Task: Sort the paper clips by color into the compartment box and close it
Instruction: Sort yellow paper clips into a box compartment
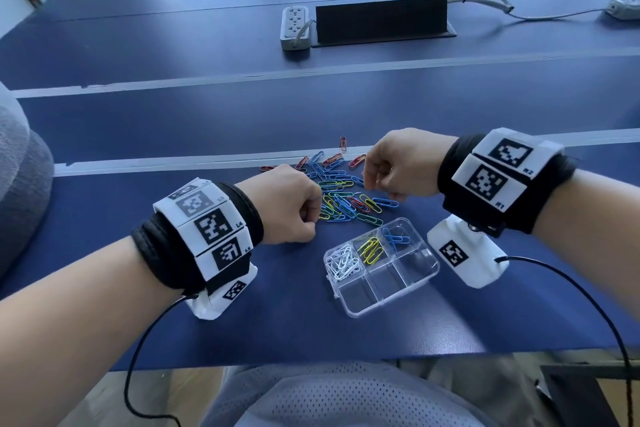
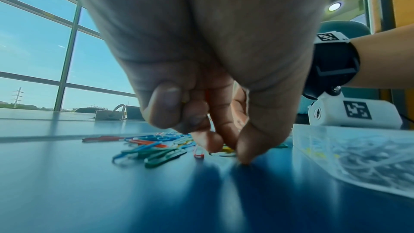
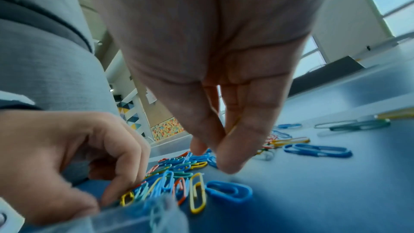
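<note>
A heap of coloured paper clips (image 1: 343, 194) lies mid-table. Just nearer stands the clear compartment box (image 1: 408, 282), open, with white clips (image 1: 343, 262), yellow clips (image 1: 371, 250) and blue clips (image 1: 396, 238) in separate back compartments; the front ones look bare. My left hand (image 1: 313, 218) sits at the heap's left edge with fingers curled; in the left wrist view red and yellow slivers show inside the left hand (image 2: 226, 148). My right hand (image 1: 369, 184) hangs over the heap's right side; in its wrist view the right hand (image 3: 215, 151) pinches a thin yellow clip (image 3: 233, 128).
A grey power strip (image 1: 294, 28), a black cable hatch (image 1: 381, 22) and loose cables lie at the far side. A grey chair back (image 1: 20, 184) stands at the left. The table's front edge (image 1: 311, 362) runs just below the box. Black cords trail from both wrists.
</note>
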{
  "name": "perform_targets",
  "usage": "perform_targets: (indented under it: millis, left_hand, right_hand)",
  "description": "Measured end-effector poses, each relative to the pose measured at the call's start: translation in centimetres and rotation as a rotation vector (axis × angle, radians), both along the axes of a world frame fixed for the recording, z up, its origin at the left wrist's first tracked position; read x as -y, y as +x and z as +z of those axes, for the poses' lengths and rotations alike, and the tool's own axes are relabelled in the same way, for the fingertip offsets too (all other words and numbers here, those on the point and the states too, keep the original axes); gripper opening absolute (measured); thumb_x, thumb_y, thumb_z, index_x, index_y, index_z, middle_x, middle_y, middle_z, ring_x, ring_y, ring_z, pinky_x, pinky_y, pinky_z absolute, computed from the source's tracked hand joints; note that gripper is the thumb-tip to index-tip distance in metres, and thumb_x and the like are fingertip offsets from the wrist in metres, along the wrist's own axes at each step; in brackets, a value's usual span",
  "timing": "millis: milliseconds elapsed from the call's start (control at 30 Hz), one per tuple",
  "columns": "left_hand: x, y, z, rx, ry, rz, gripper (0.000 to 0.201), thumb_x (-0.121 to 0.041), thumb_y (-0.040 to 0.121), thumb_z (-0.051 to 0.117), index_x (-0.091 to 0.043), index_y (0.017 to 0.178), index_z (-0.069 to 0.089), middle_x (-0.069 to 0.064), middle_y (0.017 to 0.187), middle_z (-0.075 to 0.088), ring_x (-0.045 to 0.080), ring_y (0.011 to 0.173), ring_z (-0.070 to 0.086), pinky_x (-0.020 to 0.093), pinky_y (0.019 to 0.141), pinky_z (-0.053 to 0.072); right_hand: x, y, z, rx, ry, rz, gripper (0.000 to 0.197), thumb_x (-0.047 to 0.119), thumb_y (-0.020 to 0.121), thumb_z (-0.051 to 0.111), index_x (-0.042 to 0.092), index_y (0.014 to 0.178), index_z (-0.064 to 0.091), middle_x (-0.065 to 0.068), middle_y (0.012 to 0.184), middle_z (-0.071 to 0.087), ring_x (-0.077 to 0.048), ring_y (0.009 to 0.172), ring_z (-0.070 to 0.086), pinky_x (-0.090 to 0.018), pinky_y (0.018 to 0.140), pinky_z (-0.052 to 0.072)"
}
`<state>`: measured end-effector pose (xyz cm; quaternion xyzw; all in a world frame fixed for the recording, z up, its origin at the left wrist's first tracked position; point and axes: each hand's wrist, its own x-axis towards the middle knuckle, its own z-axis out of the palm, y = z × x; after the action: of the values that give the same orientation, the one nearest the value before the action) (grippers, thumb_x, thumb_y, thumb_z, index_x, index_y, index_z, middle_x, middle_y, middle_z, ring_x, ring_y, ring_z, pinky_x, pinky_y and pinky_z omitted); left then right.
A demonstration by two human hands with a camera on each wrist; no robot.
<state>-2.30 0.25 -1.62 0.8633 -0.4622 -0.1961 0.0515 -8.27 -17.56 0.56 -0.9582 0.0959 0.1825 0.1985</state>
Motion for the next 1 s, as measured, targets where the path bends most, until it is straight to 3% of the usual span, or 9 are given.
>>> perform_targets:
  millis: [67, 167, 233, 333, 433, 567, 867, 933, 1000]
  left_hand:
    - [-0.2, 0.0, -0.1, 0.006, -0.034, 0.006, 0.008, -0.020, 0.073, 0.061, -0.021, 0.080, 0.064, -0.005, 0.072, 0.063, 0.009, 0.065, 0.048, 0.023, 0.069, 0.041]
    - [-0.1, 0.1, -0.2, 0.038, -0.068, 0.001, 0.018, -0.024, 0.078, 0.063, -0.023, 0.096, 0.067, -0.010, 0.068, 0.052, 0.011, 0.068, 0.043, 0.022, 0.069, 0.036]
    - [0.1, 0.3, -0.2, 0.061, -0.064, -0.016, 0.019, -0.027, 0.080, 0.064, -0.024, 0.098, 0.068, -0.013, 0.067, 0.043, 0.011, 0.070, 0.039, 0.023, 0.071, 0.035]
    - [0.3, 0.5, -0.1, 0.085, -0.038, -0.029, 0.016, -0.029, 0.081, 0.065, -0.022, 0.095, 0.069, -0.011, 0.071, 0.042, 0.012, 0.074, 0.038, 0.024, 0.074, 0.037]
    - [0.3, 0.5, 0.0, 0.082, -0.071, -0.011, 0.015, -0.026, 0.080, 0.065, -0.021, 0.094, 0.067, -0.013, 0.068, 0.042, 0.012, 0.074, 0.040, 0.026, 0.073, 0.040]
    - [0.5, 0.5, 0.0, 0.124, -0.020, -0.030, 0.018, -0.027, 0.084, 0.061, -0.022, 0.099, 0.069, -0.005, 0.082, 0.047, 0.011, 0.078, 0.039, 0.021, 0.071, 0.031]
    - [0.7, 0.7, -0.3, 0.116, 0.024, -0.020, 0.013, -0.027, 0.080, 0.058, -0.017, 0.083, 0.066, -0.003, 0.081, 0.055, 0.015, 0.080, 0.047, 0.029, 0.080, 0.047]
    - [0.8, 0.7, -0.3, 0.100, 0.034, -0.008, 0.009, -0.027, 0.077, 0.060, -0.019, 0.078, 0.064, -0.003, 0.080, 0.056, 0.015, 0.079, 0.047, 0.029, 0.079, 0.048]
    - [0.9, 0.8, -0.3, 0.084, 0.039, -0.003, 0.008, -0.027, 0.076, 0.061, -0.019, 0.076, 0.063, -0.002, 0.079, 0.057, 0.016, 0.079, 0.048, 0.028, 0.077, 0.047]
  right_hand:
    - [-0.3, -0.1, 0.3, 0.030, -0.061, 0.027, 0.033, 0.000, 0.083, 0.044, 0.027, 0.070, 0.058, 0.010, 0.062, 0.052, -0.018, 0.073, 0.054, -0.024, 0.073, 0.047]
    - [-0.7, -0.3, 0.3, 0.016, -0.095, 0.056, 0.024, 0.010, 0.090, 0.040, 0.020, 0.088, 0.061, 0.004, 0.075, 0.051, -0.020, 0.084, 0.047, -0.022, 0.073, 0.035]
    - [-1.0, -0.4, 0.0, -0.013, -0.143, 0.091, 0.024, 0.021, 0.092, 0.044, 0.015, 0.098, 0.066, -0.001, 0.086, 0.059, -0.022, 0.088, 0.051, -0.024, 0.076, 0.041]
    - [-1.0, -0.5, -0.6, -0.036, -0.198, 0.132, 0.019, 0.035, 0.086, 0.061, 0.020, 0.092, 0.070, 0.000, 0.089, 0.063, -0.020, 0.089, 0.056, -0.027, 0.080, 0.049]
    - [-1.2, -0.3, -0.7, -0.024, -0.209, 0.139, 0.016, 0.030, 0.085, 0.063, 0.020, 0.091, 0.073, 0.001, 0.083, 0.060, -0.020, 0.086, 0.056, -0.027, 0.078, 0.049]
    - [-1.3, -0.2, -0.7, -0.045, -0.206, 0.135, 0.016, 0.029, 0.085, 0.060, 0.020, 0.090, 0.072, 0.001, 0.083, 0.061, -0.020, 0.086, 0.057, -0.027, 0.078, 0.049]
    - [-1.0, 0.4, 0.1, -0.021, -0.154, 0.089, 0.013, 0.032, 0.088, 0.055, 0.020, 0.085, 0.051, 0.002, 0.077, 0.052, -0.021, 0.084, 0.048, -0.025, 0.070, 0.035]
    - [-1.1, 0.6, 0.0, -0.004, -0.121, 0.080, 0.004, 0.026, 0.090, 0.054, 0.023, 0.091, 0.054, 0.005, 0.080, 0.052, -0.019, 0.085, 0.047, -0.024, 0.071, 0.034]
    - [-1.1, 0.9, -0.1, -0.016, -0.094, 0.083, 0.020, 0.017, 0.090, 0.050, 0.025, 0.105, 0.060, 0.009, 0.076, 0.053, -0.016, 0.084, 0.048, -0.023, 0.068, 0.037]
